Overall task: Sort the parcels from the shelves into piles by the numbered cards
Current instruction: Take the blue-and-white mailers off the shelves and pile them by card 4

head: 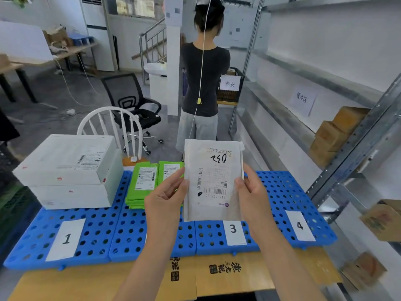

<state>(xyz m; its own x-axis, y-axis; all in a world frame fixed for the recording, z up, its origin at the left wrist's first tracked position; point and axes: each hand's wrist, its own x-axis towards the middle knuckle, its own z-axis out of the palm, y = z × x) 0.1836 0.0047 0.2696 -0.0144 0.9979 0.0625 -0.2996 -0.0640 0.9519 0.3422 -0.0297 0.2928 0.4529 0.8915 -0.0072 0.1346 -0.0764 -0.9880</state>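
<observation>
While the left hand [167, 196] and the right hand [252, 192] each pinch a side edge of the white parcel [213, 181], it hangs upright in the air, long side vertical, just above card 3 [234, 232], with the right hand nearer that card.

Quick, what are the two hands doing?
Left hand: holds the white parcel by its left edge.
Right hand: holds the same parcel by its right edge.
</observation>
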